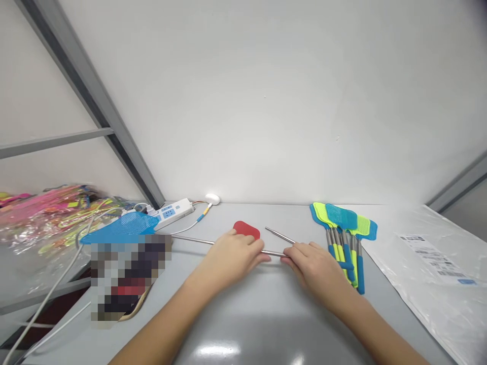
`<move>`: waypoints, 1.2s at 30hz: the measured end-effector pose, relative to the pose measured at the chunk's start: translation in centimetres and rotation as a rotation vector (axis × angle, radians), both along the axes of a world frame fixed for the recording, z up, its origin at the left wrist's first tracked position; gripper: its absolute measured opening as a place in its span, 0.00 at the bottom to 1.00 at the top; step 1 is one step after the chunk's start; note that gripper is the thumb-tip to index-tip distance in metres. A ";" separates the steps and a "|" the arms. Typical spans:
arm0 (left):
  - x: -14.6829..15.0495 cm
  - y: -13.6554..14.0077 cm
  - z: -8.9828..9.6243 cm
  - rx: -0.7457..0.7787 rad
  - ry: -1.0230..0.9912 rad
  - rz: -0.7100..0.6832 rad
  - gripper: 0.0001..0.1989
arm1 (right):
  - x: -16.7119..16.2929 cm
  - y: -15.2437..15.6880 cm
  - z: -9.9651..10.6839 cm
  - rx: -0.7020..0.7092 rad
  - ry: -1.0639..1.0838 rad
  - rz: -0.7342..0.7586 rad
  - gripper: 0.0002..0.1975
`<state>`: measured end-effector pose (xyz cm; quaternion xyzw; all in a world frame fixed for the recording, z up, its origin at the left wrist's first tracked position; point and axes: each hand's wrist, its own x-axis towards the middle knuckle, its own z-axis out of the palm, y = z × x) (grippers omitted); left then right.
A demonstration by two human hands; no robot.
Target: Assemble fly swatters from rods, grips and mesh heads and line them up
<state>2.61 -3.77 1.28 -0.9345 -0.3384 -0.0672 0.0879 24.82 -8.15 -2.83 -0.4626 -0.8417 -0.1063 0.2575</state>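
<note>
A fly swatter lies across the table in front of me, its long thin metal rod (194,239) running from a blue mesh head (127,228) at the left. My left hand (236,253) has its fingers wrapped over the rod. Close by on the right, my right hand (310,261) grips the same rod; a blue handle end (346,265) sticks out beyond it. A second metal rod (279,234) points up-left from under my right fingers; whether they hold it I cannot tell. Behind my left fingers shows a red flat piece (247,229), partly hidden.
Several blue and yellow-green fly swatters (342,218) are stacked at the right, beside white plastic sheeting (429,268). A power strip (173,213) with cables and a white device (212,198) stand by the wall. Plastic-wrapped colourful items (57,218) and a pixelated patch are at the left.
</note>
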 end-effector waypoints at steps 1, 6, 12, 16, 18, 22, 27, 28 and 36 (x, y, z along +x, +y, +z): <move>0.6 -0.2 -0.4 0.010 0.020 -0.018 0.13 | -0.3 0.1 -0.1 0.004 -0.016 0.009 0.12; 1.1 -0.6 -0.7 -0.043 0.041 -0.030 0.13 | -0.7 0.3 -0.2 -0.017 -0.045 0.054 0.12; -2.3 -0.1 1.1 -0.124 -0.009 0.054 0.13 | 1.8 -0.2 0.4 -0.025 0.018 0.047 0.10; -2.4 0.1 1.3 -0.099 -0.042 0.091 0.13 | 1.9 0.2 0.2 0.006 0.025 0.028 0.11; -1.3 0.0 0.9 -0.074 -0.043 0.095 0.13 | 1.3 0.5 -0.2 0.031 0.029 0.013 0.10; 1.0 -0.4 -0.2 -0.025 -0.017 0.043 0.13 | 0.2 0.8 -0.6 0.066 0.031 0.030 0.09; 1.5 -0.4 -1.0 -0.006 -0.015 0.029 0.12 | 0.5 0.5 -0.5 0.052 -0.007 0.062 0.09; 1.5 -0.4 -1.1 -0.007 -0.019 0.024 0.12 | 0.7 0.4 -0.5 0.040 -0.014 0.063 0.10; 1.3 -0.4 -1.0 -0.002 -0.019 0.018 0.12 | 4.0 -1.0 -0.4 0.006 -0.008 0.013 0.10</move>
